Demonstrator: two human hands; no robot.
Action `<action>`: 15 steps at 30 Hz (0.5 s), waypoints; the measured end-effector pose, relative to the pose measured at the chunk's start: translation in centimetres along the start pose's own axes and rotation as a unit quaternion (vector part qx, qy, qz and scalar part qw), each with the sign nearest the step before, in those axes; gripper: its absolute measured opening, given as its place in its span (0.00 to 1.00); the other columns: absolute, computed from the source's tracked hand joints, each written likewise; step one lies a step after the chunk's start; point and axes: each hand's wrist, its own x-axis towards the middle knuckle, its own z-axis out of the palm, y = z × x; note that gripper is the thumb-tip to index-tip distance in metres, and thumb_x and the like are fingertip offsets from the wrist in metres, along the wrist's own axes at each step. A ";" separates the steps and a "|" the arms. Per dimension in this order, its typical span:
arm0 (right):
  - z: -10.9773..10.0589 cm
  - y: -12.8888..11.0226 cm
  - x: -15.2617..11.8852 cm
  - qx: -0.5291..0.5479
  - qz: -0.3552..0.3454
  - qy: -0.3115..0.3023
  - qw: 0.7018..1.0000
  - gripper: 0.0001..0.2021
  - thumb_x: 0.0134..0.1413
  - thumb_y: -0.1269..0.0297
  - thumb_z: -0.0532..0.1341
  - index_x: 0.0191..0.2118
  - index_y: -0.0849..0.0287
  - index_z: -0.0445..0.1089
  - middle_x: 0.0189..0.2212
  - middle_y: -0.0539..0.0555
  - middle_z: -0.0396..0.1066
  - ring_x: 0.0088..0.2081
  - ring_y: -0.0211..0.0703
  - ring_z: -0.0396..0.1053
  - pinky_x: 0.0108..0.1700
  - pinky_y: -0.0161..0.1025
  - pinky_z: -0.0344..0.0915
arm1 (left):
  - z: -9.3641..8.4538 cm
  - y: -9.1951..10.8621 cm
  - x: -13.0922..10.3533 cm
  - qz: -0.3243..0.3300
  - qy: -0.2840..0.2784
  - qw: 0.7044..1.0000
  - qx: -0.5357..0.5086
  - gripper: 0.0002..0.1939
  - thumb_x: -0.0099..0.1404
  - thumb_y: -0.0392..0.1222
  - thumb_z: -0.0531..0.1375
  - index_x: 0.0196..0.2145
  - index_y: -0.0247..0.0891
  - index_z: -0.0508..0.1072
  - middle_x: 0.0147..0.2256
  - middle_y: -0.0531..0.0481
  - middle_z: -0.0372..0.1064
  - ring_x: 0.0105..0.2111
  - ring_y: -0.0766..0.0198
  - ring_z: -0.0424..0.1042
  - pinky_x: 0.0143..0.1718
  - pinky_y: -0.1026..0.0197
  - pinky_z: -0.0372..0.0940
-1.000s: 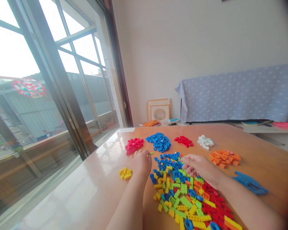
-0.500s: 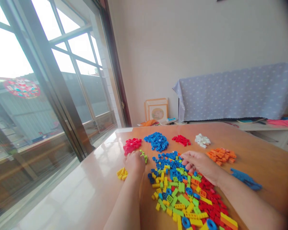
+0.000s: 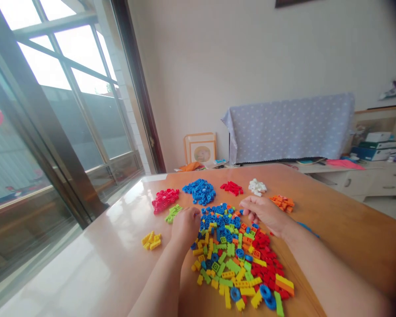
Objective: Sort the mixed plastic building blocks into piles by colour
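A mixed pile of toy building bricks (image 3: 232, 266) in blue, yellow, green, orange and red spreads between my forearms. My left hand (image 3: 185, 225) is closed at the pile's upper left edge, close to small round blue pieces (image 3: 219, 220). Its fingertips are turned away, so what they hold is hidden. Over the upper right of the pile, my right hand (image 3: 262, 213) has its thumb and fingers drawn together. A bit of blue shows by those fingertips, but I cannot tell whether it is gripped. A small green pile (image 3: 174, 213) lies just left of my left hand.
Sorted piles lie around the mix: yellow (image 3: 151, 241), pinkish red (image 3: 165, 200), blue (image 3: 199, 191), red (image 3: 232, 188), white (image 3: 257, 187) and orange (image 3: 283, 203). My right forearm partly covers a blue item (image 3: 308, 229). A window stands left of the wooden table (image 3: 343, 220).
The view has swung to the right. My left hand has moved from beside the green and pinkish-red piles to the mixed pile's edge. My right hand stays above the pile's upper right.
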 end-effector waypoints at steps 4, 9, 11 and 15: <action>-1.2 -0.3 -0.2 -0.065 0.007 -0.020 0.998 0.14 0.51 0.52 0.65 0.30 0.60 0.70 0.23 0.48 0.70 0.21 0.31 0.61 0.22 0.29 0.55 | -0.2 1.4 -0.4 0.058 -0.039 0.996 -0.055 0.12 0.65 0.38 0.55 0.41 0.44 0.77 0.41 0.50 0.76 0.44 0.59 0.72 0.44 0.62 0.63; -1.3 0.6 -0.2 -0.150 0.001 -0.083 0.985 0.10 0.50 0.59 0.64 0.32 0.60 0.71 0.22 0.47 0.68 0.22 0.32 0.60 0.24 0.30 0.55 | -0.6 2.7 -1.1 0.127 -0.082 0.986 -0.073 0.13 0.60 0.35 0.58 0.40 0.45 0.78 0.42 0.50 0.74 0.45 0.57 0.70 0.46 0.60 0.64; -1.1 1.2 -0.1 -0.187 -0.006 -0.123 0.975 0.08 0.48 0.61 0.64 0.33 0.61 0.73 0.22 0.46 0.67 0.23 0.33 0.59 0.25 0.30 0.55 | -0.7 2.9 -1.4 0.138 -0.094 0.984 -0.055 0.13 0.58 0.36 0.60 0.39 0.47 0.78 0.42 0.49 0.73 0.45 0.56 0.69 0.46 0.59 0.63; -0.9 1.8 0.0 -0.251 -0.013 -0.162 0.954 0.06 0.46 0.65 0.63 0.32 0.60 0.74 0.21 0.46 0.67 0.24 0.33 0.59 0.25 0.30 0.52 | -0.7 3.2 -1.9 0.147 -0.105 0.983 -0.021 0.12 0.56 0.37 0.61 0.37 0.48 0.78 0.42 0.49 0.72 0.46 0.54 0.68 0.48 0.56 0.62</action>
